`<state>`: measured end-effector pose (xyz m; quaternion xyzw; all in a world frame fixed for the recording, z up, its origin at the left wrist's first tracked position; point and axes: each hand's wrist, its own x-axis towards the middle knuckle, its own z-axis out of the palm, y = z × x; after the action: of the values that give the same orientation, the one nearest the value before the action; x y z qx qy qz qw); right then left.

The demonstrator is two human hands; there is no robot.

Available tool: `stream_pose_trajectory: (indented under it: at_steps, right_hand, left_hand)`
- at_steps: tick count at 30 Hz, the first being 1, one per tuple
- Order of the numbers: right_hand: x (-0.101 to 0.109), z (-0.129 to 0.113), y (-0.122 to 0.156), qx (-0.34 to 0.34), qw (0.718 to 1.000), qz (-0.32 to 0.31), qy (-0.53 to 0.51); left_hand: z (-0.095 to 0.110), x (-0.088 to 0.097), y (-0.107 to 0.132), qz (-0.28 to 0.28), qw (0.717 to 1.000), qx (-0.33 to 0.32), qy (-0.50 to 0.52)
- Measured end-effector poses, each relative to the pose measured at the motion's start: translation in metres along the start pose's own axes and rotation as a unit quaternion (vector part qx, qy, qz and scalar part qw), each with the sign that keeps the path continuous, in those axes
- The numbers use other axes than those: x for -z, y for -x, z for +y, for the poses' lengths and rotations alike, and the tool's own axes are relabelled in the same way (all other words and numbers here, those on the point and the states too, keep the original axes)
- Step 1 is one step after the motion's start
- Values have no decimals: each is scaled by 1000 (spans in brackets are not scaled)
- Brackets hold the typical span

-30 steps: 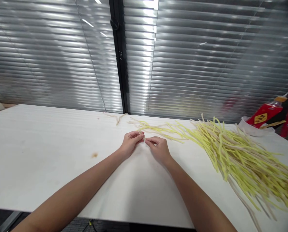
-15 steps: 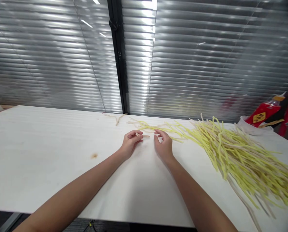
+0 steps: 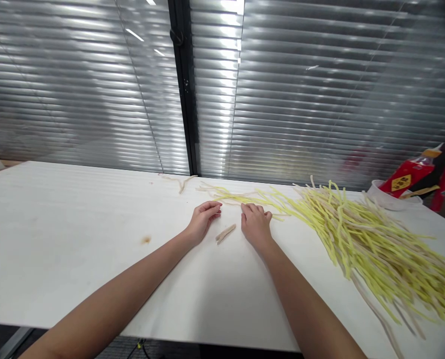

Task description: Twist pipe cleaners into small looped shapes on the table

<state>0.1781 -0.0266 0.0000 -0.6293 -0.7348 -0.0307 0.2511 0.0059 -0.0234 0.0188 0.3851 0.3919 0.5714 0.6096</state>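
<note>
A short beige folded piece of soft strip point(image 3: 225, 233) lies on the white table point(image 3: 95, 239) between my wrists, touched by neither hand. Just beyond it, my left hand point(image 3: 203, 219) hovers close to the tabletop with thumb and fingertips brought together; nothing shows sticking out of them. My right hand point(image 3: 257, 224) is palm down, its fingers curled at the near edge of some loose yellow and beige strips point(image 3: 244, 198). Whatever lies under those fingertips is hidden.
A big pile of yellow and beige strips point(image 3: 379, 239) spreads over the table's right side. Behind it stand a clear plastic tub point(image 3: 394, 202) and a red bottle point(image 3: 407, 174). A few beige strips point(image 3: 183, 184) lie near the back edge, before the blinds point(image 3: 300, 99).
The short beige piece has left my left hand's fingers and now lies on the table nearer me. My right hand has turned palm down and moved slightly right, onto the strips.
</note>
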Motion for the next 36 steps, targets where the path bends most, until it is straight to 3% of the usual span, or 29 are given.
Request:
stream_pose_trajectory:
  at_steps: [10,18,26,36]
  right_hand:
    - [-1,0,-1,-48,999,-19,-8]
    - [4,-5,-2,-3,996,72,-61]
    - [14,-11,2,135,978,122,-102]
    - [18,-10,4,131,951,189,-205]
  left_hand:
    - [1,1,-4,24,997,76,-13]
    - [5,-3,-1,36,996,78,23]
    - [3,0,-2,41,996,52,57]
    - [1,3,-7,88,994,24,61]
